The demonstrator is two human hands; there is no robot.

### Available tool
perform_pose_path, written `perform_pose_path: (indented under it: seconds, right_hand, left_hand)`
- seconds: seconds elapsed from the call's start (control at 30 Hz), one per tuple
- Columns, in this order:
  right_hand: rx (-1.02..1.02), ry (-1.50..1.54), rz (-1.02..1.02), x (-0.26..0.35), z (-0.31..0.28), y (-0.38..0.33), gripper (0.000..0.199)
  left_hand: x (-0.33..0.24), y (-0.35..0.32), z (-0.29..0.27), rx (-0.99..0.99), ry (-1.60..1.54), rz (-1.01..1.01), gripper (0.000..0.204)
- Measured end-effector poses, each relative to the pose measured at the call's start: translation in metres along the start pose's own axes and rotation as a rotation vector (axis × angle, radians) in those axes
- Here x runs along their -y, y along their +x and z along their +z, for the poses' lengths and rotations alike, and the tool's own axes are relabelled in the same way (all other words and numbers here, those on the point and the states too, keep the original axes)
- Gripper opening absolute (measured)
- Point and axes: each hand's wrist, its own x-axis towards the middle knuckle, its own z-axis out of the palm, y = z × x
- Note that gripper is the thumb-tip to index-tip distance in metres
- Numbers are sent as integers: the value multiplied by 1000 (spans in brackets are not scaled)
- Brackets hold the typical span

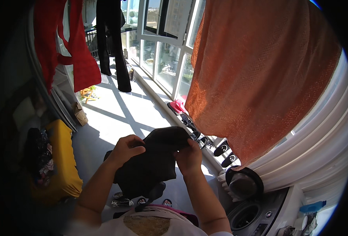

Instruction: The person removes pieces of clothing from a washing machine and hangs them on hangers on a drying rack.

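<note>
A dark garment [154,161] is held up at chest height, in the near middle of the scene, between both hands. The left hand [127,149] is closed on its upper left edge, with the fingers curled over the cloth; the right hand [189,156] is closed on its upper right edge in the same way. Each grip is thus fully shut on cloth, and the rest of the garment hangs loose below the hands, with a fold dangling above the pink-rimmed basket [174,208] near the body.

Several mishaps can be judged possible from here. Only the top edge is pinched, so the cloth could slip out of one grip if it is shaken or stretched, and it would then drop toward the white tiled floor [115,114]. The hanging fold could be caught on the basket rim as the garment is lifted. The large orange cloth [260,78] hangs just to the right and farther off, so a wide swing of the right arm could brush it. The washing machine [260,214], with its round door [242,183] open, stands to the near right, and an elbow could be knocked against that door. Shoes [221,151] are lined up along the window side, where they could be stumbled over.
</note>
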Motion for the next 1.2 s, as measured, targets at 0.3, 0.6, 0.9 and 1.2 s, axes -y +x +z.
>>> perform_pose_path:
  seconds: [0.3,0.6,0.9,1.2]
  right_hand:
    - [-60,-508,28,-13,31,0,26]
    - [119,-1510,-185,32,18,12,34]
    - [415,-1403,-331,-13,50,-37,34]
    - [324,-1884,-752,9,48,-42,26]
  left_hand:
    - [-1,3,26,82,184,88,33]
    - [-6,-2,6,102,-206,-236,24]
    - [-15,1,22,8,-157,-142,55]
    - [-11,-2,27,-104,293,35,57]
